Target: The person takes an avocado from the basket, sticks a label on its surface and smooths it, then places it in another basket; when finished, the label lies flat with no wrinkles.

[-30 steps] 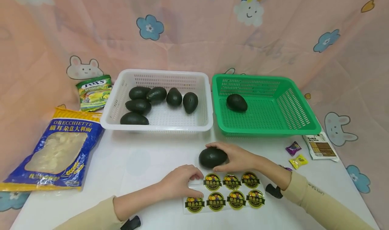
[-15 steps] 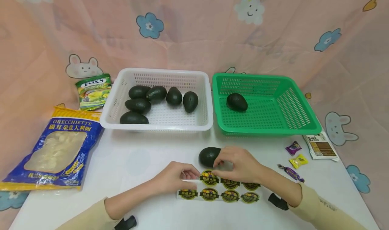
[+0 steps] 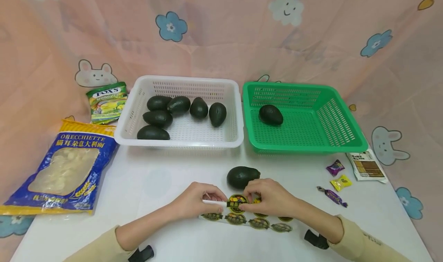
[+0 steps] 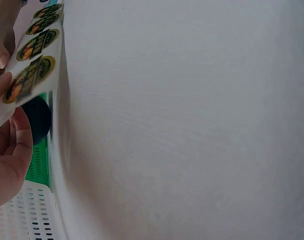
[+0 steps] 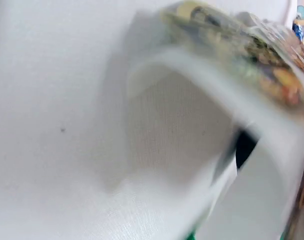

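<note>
"Black-and-gold labels are covering the sticker sheet. Where is it sitting?"

"Between the hands and toward the wearer. The left hand is pinching its left end, and the right hand is pinching at the edge of a round sticker in the far row. I can't tell whether that sticker is coming free."

"Does the left wrist view add anything?"

"Yes. It is showing the left thumb lying on the printed face while the fingers are curling behind, a grip the head view is partly hiding."

"And the right wrist view?"

"Mostly blur, but the sheet is bending there, and its shadow is falling on the table beneath. Only slivers of hand are showing at the edge, so it isn't revealing either grip."

"Where is the loose avocado?"

"It is lying on its side just beyond the right hand's fingers; I can't tell whether they are touching. The left wrist view is showing only a dark part of it behind the sheet."

"What is the head view alone giving whole?"

"The white basket beyond the left hand, holding six avocados, and the green basket beyond the right, holding one."
</note>
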`<state>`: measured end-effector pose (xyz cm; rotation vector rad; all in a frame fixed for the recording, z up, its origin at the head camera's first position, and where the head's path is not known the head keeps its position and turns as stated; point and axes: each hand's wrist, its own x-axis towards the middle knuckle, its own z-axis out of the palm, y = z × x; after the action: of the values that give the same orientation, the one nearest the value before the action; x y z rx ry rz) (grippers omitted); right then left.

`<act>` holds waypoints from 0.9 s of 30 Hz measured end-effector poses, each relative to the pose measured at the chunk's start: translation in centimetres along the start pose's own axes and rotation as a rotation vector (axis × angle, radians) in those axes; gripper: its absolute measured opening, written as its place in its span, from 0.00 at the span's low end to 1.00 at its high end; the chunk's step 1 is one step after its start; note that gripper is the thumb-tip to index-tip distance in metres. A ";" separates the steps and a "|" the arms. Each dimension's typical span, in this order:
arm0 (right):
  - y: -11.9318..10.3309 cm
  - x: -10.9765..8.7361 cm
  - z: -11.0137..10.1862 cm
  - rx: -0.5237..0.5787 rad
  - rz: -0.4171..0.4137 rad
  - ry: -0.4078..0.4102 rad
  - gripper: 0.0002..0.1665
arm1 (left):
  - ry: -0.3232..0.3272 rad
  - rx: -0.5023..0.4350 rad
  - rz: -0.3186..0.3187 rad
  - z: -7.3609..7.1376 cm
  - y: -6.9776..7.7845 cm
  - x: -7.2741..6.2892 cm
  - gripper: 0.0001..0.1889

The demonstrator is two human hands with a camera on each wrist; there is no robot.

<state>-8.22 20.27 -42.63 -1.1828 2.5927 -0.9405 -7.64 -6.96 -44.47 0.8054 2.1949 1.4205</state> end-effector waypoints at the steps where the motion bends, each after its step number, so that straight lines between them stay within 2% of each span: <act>1: 0.0 0.0 0.0 0.021 -0.001 0.011 0.10 | -0.004 0.000 -0.009 0.0 0.0 0.0 0.09; 5: 0.1 0.2 -0.6 0.105 0.024 0.091 0.08 | -0.037 -0.004 -0.068 0.2 -0.1 -0.1 0.08; 8: 0.1 0.3 -1.3 0.195 0.068 0.117 0.09 | -0.028 0.040 -0.057 0.3 -0.2 0.0 0.10; 11: 0.1 0.4 -1.8 0.260 0.121 0.098 0.08 | 0.059 0.042 -0.033 0.4 0.0 0.6 0.11; 15: -0.1 0.5 -1.9 0.272 0.176 0.071 0.08 | 0.180 -0.030 -0.018 0.3 1.1 1.8 0.07; 20: 0.4 0.2 -1.9 0.246 0.301 0.076 0.08 | 0.231 -0.047 -0.010 0.1 2.1 3.0 0.05; 24: 1.0 0.0 -2.1 0.287 0.448 0.094 0.07 | 0.273 -0.027 -0.030 0.0 1.9 3.6 0.04; 27: 1.1 0.0 -2.3 0.297 0.514 0.117 0.07 | 0.291 0.000 -0.056 0.0 1.5 4.0 0.05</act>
<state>-9.77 21.90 -41.46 -0.3703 2.5243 -1.2302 -10.27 -3.81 -43.16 0.5611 2.4083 1.5938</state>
